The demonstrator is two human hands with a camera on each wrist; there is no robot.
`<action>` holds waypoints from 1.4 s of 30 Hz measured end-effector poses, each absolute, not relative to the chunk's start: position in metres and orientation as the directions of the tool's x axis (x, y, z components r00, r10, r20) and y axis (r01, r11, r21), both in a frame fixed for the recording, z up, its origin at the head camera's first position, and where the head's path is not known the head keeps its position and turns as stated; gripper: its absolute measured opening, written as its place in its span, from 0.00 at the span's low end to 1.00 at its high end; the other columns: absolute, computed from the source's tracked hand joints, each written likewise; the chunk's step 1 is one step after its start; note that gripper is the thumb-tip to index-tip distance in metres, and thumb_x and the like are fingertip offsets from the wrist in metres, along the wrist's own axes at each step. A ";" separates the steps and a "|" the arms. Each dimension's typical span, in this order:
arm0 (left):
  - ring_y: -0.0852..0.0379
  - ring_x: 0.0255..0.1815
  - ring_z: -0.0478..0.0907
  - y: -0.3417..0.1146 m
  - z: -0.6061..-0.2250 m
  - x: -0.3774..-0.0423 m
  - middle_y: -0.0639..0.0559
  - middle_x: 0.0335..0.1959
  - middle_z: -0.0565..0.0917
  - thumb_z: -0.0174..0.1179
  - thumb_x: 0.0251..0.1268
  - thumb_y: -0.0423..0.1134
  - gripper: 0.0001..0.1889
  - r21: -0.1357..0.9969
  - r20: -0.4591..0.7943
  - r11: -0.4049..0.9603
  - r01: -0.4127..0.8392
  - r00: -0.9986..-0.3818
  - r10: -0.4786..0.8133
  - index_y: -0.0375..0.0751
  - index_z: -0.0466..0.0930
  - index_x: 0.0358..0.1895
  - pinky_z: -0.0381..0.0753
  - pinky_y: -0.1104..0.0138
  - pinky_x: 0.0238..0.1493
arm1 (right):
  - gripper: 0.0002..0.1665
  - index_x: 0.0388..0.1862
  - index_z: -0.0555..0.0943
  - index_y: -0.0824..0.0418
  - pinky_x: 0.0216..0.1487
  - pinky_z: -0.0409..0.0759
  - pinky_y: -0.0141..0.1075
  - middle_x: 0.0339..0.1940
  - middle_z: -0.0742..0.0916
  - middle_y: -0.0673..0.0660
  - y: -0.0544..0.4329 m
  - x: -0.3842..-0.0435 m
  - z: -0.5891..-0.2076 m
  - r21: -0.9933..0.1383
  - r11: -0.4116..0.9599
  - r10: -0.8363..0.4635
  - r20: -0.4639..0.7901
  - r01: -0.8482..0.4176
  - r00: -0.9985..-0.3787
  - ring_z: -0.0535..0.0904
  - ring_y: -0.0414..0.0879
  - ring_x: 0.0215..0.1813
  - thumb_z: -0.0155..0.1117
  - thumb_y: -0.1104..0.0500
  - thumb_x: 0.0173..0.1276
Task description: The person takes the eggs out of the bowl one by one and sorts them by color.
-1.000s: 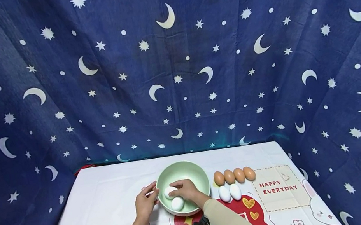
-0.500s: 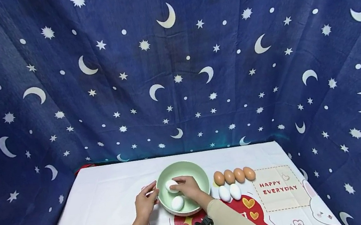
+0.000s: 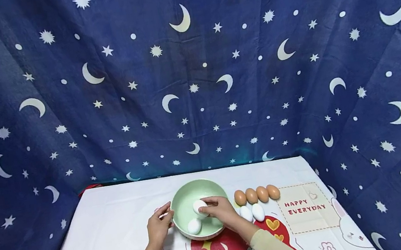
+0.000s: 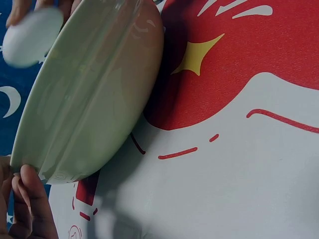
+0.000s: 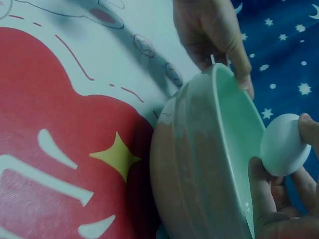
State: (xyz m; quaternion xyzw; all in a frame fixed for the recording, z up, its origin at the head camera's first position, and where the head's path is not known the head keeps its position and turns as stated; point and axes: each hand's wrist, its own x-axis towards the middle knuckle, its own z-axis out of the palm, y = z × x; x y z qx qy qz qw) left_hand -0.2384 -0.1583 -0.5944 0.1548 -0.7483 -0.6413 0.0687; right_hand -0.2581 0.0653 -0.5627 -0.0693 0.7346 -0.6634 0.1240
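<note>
A light green bowl (image 3: 181, 202) stands on the table, and one white egg (image 3: 194, 226) lies inside it. My left hand (image 3: 159, 227) grips the bowl's left rim; in the right wrist view its fingers (image 5: 242, 67) sit over the edge. A second white egg (image 5: 285, 145) is pinched between the thumb and fingers of my right hand (image 3: 220, 211). The head view shows this egg over the middle of the bowl. It is clear of the rim in the right wrist view.
Right of the bowl, several brown eggs (image 3: 251, 196) line up in a row. Two white eggs (image 3: 258, 212) lie just in front of them. The white tablecloth (image 3: 113, 222) carries printed pictures and lettering. A blue star-and-moon curtain (image 3: 196, 99) hangs behind the table.
My right hand has raised the white egg from beside the other one in the bowl and carried it to the right. The left hand has stayed at the rim. The head view has shifted slightly.
</note>
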 end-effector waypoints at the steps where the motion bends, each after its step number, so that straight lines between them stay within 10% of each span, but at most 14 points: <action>1: 0.68 0.30 0.80 -0.159 -0.594 -0.238 0.39 0.49 0.83 0.64 0.63 0.31 0.19 0.980 -0.097 0.133 -0.146 -0.942 -0.321 0.35 0.81 0.58 0.88 0.71 0.27 | 0.27 0.58 0.80 0.70 0.42 0.89 0.33 0.51 0.86 0.64 0.069 -0.256 -0.562 -0.990 0.119 -0.260 -0.098 0.069 -0.961 0.82 0.38 0.41 0.72 0.58 0.63; 42: 0.69 0.29 0.80 -0.158 -0.594 -0.237 0.37 0.50 0.84 0.64 0.64 0.32 0.19 0.979 -0.079 0.156 -0.134 -0.944 -0.321 0.35 0.81 0.58 0.88 0.71 0.28 | 0.44 0.67 0.72 0.69 0.54 0.86 0.37 0.64 0.77 0.70 0.244 -0.209 -0.583 -0.915 0.220 0.293 -0.269 0.339 -0.917 0.82 0.48 0.54 0.71 0.42 0.61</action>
